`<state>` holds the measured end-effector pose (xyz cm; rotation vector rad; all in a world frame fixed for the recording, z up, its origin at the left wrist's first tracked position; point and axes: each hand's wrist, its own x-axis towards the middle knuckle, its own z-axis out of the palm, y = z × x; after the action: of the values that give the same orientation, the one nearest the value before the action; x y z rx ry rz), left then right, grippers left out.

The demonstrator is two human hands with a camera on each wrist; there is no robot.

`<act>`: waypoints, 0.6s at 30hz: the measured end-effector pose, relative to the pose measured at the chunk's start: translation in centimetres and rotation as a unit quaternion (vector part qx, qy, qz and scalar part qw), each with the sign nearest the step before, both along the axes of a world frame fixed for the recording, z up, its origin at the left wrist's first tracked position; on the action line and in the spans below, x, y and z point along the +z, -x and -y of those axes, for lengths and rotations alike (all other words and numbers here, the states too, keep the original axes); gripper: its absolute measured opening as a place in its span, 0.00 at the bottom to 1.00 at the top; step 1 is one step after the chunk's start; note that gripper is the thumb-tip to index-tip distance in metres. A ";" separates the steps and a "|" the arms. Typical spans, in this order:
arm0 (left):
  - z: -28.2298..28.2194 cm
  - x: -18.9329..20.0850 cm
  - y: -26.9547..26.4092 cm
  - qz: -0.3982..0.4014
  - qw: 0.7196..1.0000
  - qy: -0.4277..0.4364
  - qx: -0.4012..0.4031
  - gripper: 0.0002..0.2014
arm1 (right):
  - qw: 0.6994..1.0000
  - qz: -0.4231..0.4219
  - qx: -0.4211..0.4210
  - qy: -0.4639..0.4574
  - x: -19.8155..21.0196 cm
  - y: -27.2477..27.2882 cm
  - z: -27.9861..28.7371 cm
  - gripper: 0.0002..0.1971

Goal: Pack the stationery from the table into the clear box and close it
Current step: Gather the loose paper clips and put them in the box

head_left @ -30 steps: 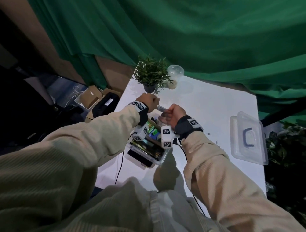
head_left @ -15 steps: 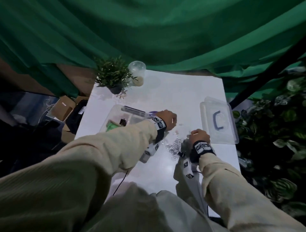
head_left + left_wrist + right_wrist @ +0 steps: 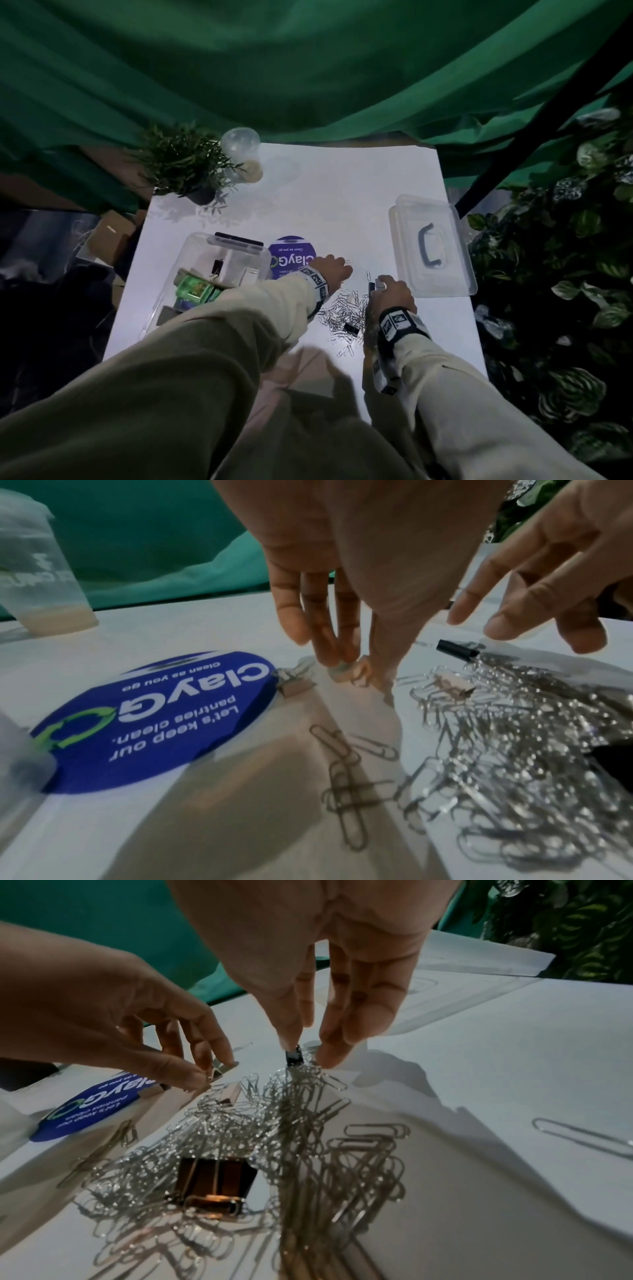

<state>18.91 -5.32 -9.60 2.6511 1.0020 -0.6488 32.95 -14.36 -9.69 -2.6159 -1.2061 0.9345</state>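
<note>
The clear box (image 3: 191, 260) stands at the table's left with several stationery items inside. Its lid (image 3: 445, 277) lies apart at the right. Between them is a heap of silver paper clips (image 3: 342, 317) with a large binder clip (image 3: 214, 1183) in it. My left hand (image 3: 349, 661) reaches to the heap's far left edge and pinches a small silver binder clip (image 3: 342, 670); another silver one (image 3: 291, 687) lies beside it. My right hand (image 3: 304, 1053) is at the heap's far edge, thumb and fingers closing on a small black binder clip (image 3: 294, 1057).
A round blue sticker (image 3: 291, 255) lies flat between the box and my left hand. A potted plant (image 3: 186, 168) and a plastic cup (image 3: 241, 154) stand at the far left corner. Loose paper clips (image 3: 582, 1135) are scattered right of the heap. Green cloth hangs behind.
A second ago both hands were together over the box. They have since moved right to the paper clip heap, and each now pinches a small binder clip.
</note>
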 end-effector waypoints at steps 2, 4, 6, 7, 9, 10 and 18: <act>0.1 -0.3 0.2 0.005 1.000 0.010 0.013 0.13 | 1.000 0.000 0.019 0.007 -0.3 0.3 -0.5 0.16; 0.2 -0.3 0.3 0.008 0.999 0.019 0.026 0.13 | 0.999 0.004 0.035 0.019 -0.5 0.5 -0.8 0.14; 0.2 -0.2 0.5 0.017 0.999 0.029 0.032 0.13 | 0.999 0.005 0.042 0.027 -0.5 0.8 -0.9 0.12; 0.2 -0.2 0.7 0.023 0.999 0.032 0.035 0.12 | 0.999 0.003 0.043 0.029 -0.6 0.9 -0.9 0.11; 0.2 0.2 1.3 0.047 0.996 0.054 0.051 0.08 | 0.999 -0.001 0.039 0.023 -0.6 1.3 -0.9 0.09; 0.3 0.6 1.6 0.065 0.992 0.072 0.075 0.06 | 0.999 -0.003 0.036 0.018 -0.5 1.5 -0.9 0.09; -1.3 2.0 2.7 0.190 0.888 0.104 0.406 0.14 | 0.999 -0.021 0.000 -0.033 -0.2 2.5 -0.5 0.09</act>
<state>16.19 -4.04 -7.60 1.7976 1.6201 -0.0347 30.45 -13.89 -9.87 -2.5325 -1.2043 0.9296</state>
